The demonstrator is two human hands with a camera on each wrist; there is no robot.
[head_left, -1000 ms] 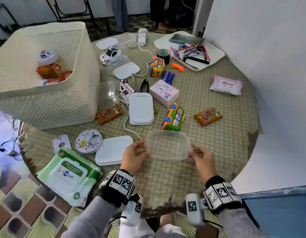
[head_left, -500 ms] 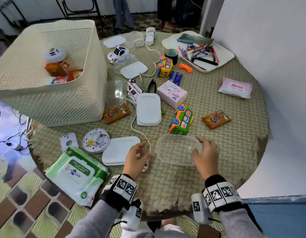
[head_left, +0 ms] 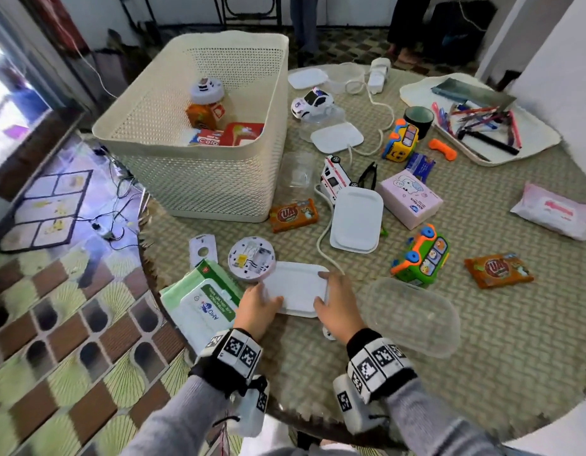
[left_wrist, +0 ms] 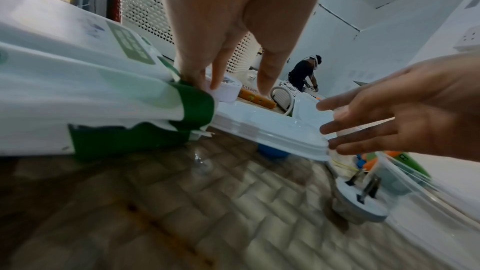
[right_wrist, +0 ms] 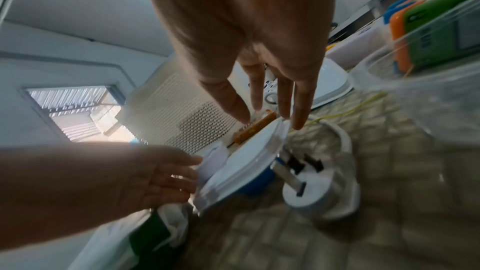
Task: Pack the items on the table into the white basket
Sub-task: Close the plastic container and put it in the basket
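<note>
At the near edge of the round woven table (head_left: 482, 373), I have both hands on one white lid (head_left: 296, 287): my left hand (head_left: 257, 309) at its left end, my right hand (head_left: 337, 304) at its right end, fingers straight and spread against the rim, neither one curled round it. The lid is a flat white rounded rectangle with a stepped rim, and the wrist views show it tilted, its near edge off the mat.

I count four such white lids on the table, a second one (head_left: 356, 219) further in, two orange snack packs (head_left: 293, 214) out on the mat, two wet-wipe packs, and one clear tub (head_left: 413, 315) just right of my right hand, lying empty. The white basket (head_left: 199, 179) stands at the far left of the table, well apart from the lid, with a round white unit and some red and orange packets inside.

The left wrist view shows what the head view hides: a white plug (left_wrist: 359, 202) with dark pins lying on the mat under the lid's right end, and something blue beneath the lid. It also shows the green wipes pack (left_wrist: 78, 99) pressed up against my left fingers. The right wrist view shows the green and orange toy bus (right_wrist: 436, 33) through the tub's clear wall.
</note>
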